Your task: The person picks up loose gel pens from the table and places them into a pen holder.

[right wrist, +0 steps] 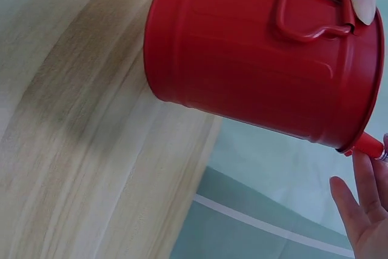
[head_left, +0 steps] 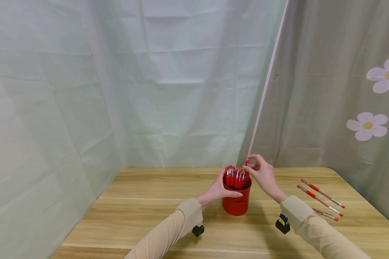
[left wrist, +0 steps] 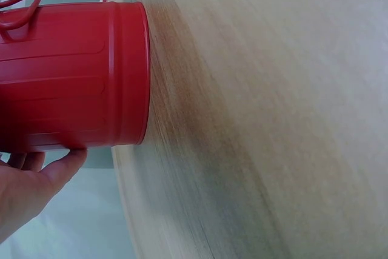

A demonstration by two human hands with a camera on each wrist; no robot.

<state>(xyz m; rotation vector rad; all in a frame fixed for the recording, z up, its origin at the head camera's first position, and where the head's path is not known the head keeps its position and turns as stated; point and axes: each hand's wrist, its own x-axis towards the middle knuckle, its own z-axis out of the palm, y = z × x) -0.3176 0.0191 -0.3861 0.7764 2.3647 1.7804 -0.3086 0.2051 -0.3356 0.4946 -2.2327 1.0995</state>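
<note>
A red metal bucket [head_left: 236, 205] with a wire handle [right wrist: 285, 10] stands upright on the wooden table. Several red gel pens [head_left: 236, 178] with clear, red-tipped caps are packed inside it. My left hand [head_left: 221, 189] grips the bucket at its rim, with the thumb across the near side and the other fingers round the left side, partly hidden. At the right of the rim, my right hand [head_left: 262, 175] pinches one red pen [head_left: 247, 163] near its upper end. In the right wrist view, that pen [right wrist: 368, 145] shows at the bucket's mouth beside the fingers.
Three more red pens lie on the right of the table: a far one [head_left: 322, 193], a middle one [head_left: 321, 200] and a near one [head_left: 325, 214] partly hidden by the right sleeve. Pale curtains [head_left: 181, 90] hang behind the table's [head_left: 149, 208] back edge.
</note>
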